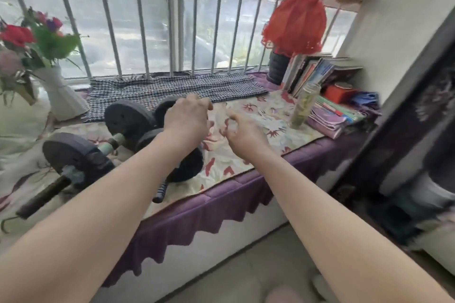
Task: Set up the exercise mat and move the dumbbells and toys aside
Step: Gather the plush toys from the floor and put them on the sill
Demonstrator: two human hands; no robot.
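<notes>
Two dumbbells lie on a floral cloth [246, 155] spread over the window seat. One dumbbell [76, 157] with dark plates and a long bar sits at the left. The other dumbbell [189, 167] lies partly under my left forearm. My left hand [188, 118] hovers palm down just above this dumbbell's far plates, fingers curled and apart, holding nothing. My right hand [242, 133] is just to the right over the floral cloth, fingers loosely curled, with nothing visible in it. A houndstooth cloth [172, 88] lies flat along the window behind the dumbbells.
A white vase of flowers [61, 96] stands at the left. On the right are a glass jar [304, 106], stacked books [317, 71], a red box [338, 93] and a red-shaded lamp [294, 24]. Window bars [141, 19] close the back. A purple fringe [209, 209] hangs off the seat's front edge.
</notes>
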